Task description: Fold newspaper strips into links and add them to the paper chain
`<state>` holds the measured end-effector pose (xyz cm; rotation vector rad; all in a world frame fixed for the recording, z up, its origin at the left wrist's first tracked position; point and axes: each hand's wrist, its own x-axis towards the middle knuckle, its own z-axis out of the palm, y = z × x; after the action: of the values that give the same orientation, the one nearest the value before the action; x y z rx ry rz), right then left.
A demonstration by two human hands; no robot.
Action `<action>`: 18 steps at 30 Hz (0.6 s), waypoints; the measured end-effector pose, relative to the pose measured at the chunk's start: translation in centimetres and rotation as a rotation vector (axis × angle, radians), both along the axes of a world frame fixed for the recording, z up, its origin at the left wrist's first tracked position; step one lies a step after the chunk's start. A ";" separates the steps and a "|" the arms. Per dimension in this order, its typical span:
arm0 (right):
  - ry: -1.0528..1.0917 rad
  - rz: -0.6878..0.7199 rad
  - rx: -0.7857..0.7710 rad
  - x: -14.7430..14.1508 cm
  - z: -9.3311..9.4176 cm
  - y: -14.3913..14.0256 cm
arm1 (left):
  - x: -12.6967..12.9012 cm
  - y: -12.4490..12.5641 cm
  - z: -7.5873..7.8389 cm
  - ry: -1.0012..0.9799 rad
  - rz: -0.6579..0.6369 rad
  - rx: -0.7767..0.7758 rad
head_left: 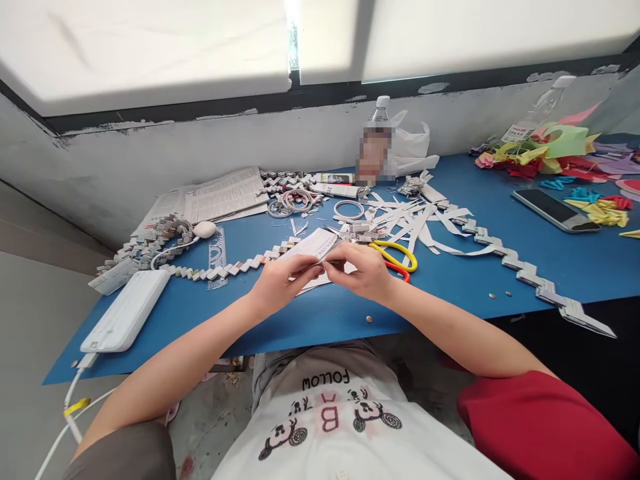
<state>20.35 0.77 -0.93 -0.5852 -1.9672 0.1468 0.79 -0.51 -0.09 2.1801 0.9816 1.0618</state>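
Observation:
My left hand [284,281] and my right hand [364,272] meet over the front middle of the table, fingertips pinched together. Between them is a small piece of printed paper, mostly hidden by the fingers. A sheet of printed paper [318,243] shows just behind the fingertips. Beside my right hand lie scissors with yellow and red handles [400,256]; their blades are partly covered. A zigzag chain of folded paper [235,268] runs leftward from near my left hand. Folded paper pieces [361,231] lie behind the right hand.
Cut paper strips [415,223] spread behind the scissors. A second folded chain [520,267] reaches the front edge at right. Tape rolls [349,210], newspapers [220,193], a bottle [381,112], a phone [554,210], a white power bank [125,312] and colourful paper [570,143] surround the work area.

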 end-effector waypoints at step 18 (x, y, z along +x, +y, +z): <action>0.106 0.087 -0.278 -0.6 -1.1 1.0 | 0.8 0.5 0.3 -0.395 0.093 -0.580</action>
<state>19.78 1.72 -2.07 -0.6559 -1.8829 0.5018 1.61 0.02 0.17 1.4092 1.0468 1.0345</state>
